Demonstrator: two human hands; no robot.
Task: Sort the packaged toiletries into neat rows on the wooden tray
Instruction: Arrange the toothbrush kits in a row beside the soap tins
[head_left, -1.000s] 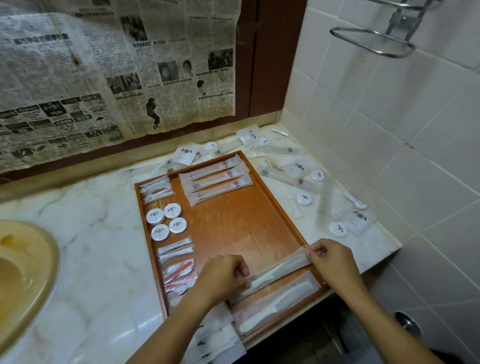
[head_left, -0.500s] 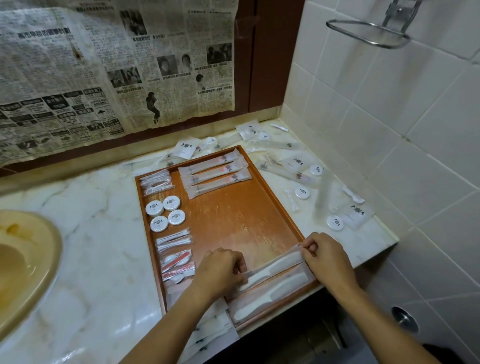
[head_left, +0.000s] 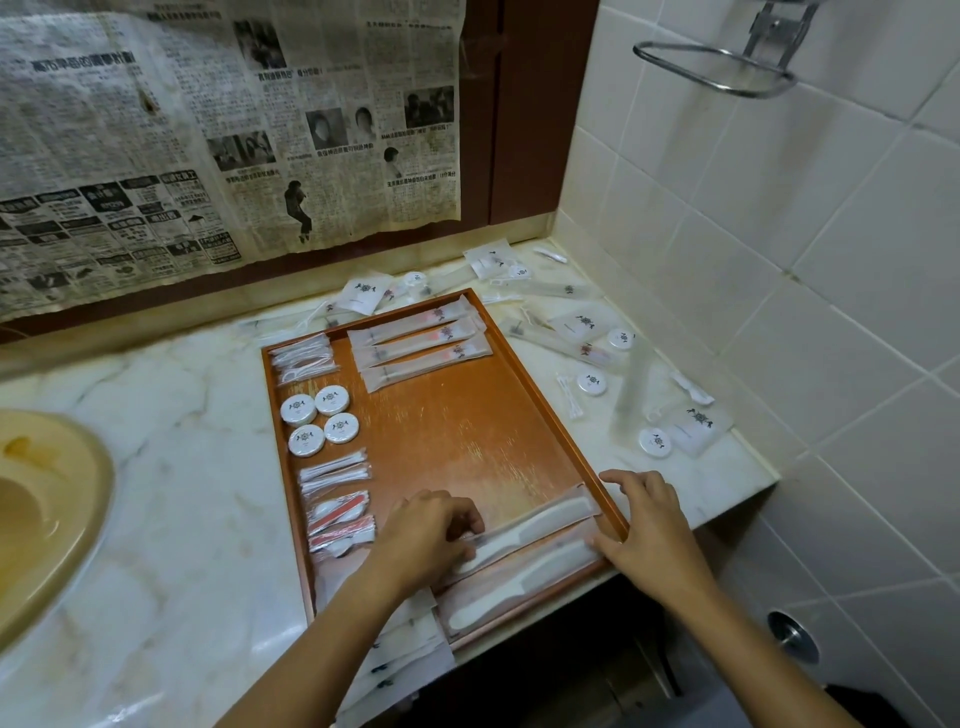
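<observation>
Head view gives me the wooden tray (head_left: 467, 431) lying skewed on the marble table (head_left: 171, 467). Along its left rim I see clear packets of floss picks (head_left: 304, 358), four round white tins (head_left: 319, 420) in a square, cotton swab packets (head_left: 335, 472) and red-and-white packets (head_left: 340, 522) nearer me. Three long frosted sachets (head_left: 421, 349) lie in a row at the far end. Loose toiletries (head_left: 597, 364) are scattered on the table to the right of the tray and behind it, well apart from my hands. More flat sachets (head_left: 400, 660) overlap the tray's near left corner and hang over the table edge.

A yellow basin (head_left: 47, 519) sits at far left. Old newspaper (head_left: 223, 130) covers the back wall, white tiles (head_left: 779, 234) cover the right wall, and a metal ring holder (head_left: 717, 73) is fixed high on them.

Two packaged combs lie side by side at the tray's near end. My left hand (head_left: 423, 538) has its grip curled down onto the handle end of the upper comb (head_left: 530, 530); I cannot tell if it pinches or only presses. My right hand (head_left: 649, 525) rests with fingers spread and relaxed, thumb touching the end of the lower comb (head_left: 524, 582) by the tray's right rim.
</observation>
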